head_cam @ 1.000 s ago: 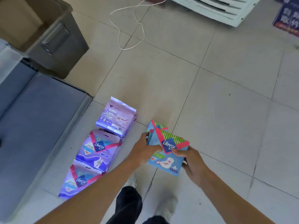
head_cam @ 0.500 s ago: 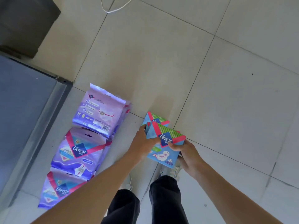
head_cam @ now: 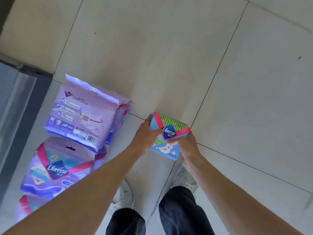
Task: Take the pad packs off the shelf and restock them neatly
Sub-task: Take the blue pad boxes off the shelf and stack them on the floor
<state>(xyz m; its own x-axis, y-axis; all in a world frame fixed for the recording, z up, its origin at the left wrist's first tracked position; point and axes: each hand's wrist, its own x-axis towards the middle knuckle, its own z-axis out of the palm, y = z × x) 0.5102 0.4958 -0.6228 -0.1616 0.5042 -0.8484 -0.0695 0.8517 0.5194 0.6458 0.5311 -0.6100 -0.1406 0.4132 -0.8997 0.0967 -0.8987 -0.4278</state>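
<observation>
I hold a small stack of blue Libresse pad packs (head_cam: pixel 171 133) low over the tiled floor, between both hands. My left hand (head_cam: pixel 144 134) grips the stack's left side with the thumb across the top pack. On the right side my right hand (head_cam: pixel 184 145) grips its near corner. To the left, purple pad packs lie in a row on the floor: a stack back side up (head_cam: pixel 83 114), a pack front side up (head_cam: pixel 59 165) nearer me, and a third pack (head_cam: pixel 25 206) partly hidden by my left forearm.
The grey shelf base (head_cam: pixel 22 106) runs along the left edge, next to the purple packs. My white shoes (head_cam: pixel 184 178) and dark trouser legs stand just below the held stack. Beige floor tiles (head_cam: pixel 152 56) spread ahead and to the right.
The view has tipped down and drawn closer to the floor; the bin and cable have left the frame. The two blue packs, earlier offset, now sit squared together between my hands.
</observation>
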